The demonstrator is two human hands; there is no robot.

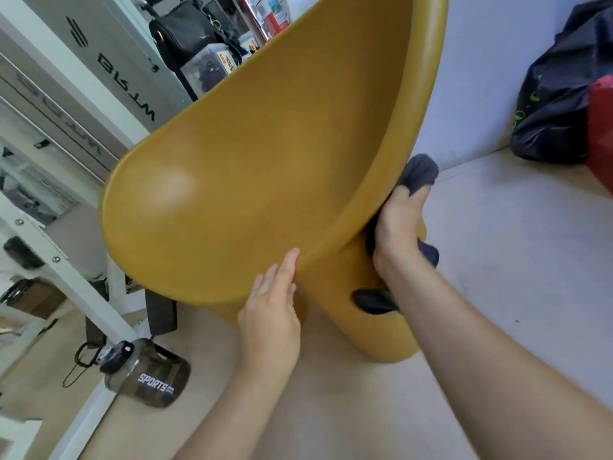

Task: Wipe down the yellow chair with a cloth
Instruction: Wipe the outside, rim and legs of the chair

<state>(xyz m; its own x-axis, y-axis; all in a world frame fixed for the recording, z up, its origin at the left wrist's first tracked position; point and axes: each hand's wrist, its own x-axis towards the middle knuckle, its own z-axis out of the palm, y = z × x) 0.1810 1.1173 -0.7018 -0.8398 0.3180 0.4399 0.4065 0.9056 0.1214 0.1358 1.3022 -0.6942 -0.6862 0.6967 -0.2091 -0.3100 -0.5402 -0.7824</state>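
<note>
Gripping cloth (420, 171) against chair (265, 154), right hand (396, 227)

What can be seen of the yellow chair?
The yellow chair is mustard-coloured, smooth and matte, and looks like moulded plastic. Its wide curved seat shell runs into a round pedestal base with a dark oval hole; the base stands on the pale floor. The left hand rests with straight fingers on the shell's near rim. The right hand holds a dark grey cloth against the outside below the rim.

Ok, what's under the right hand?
A dark grey cloth, held by the right hand against the yellow chair below its rim. The chair surface beneath is covered.
</note>
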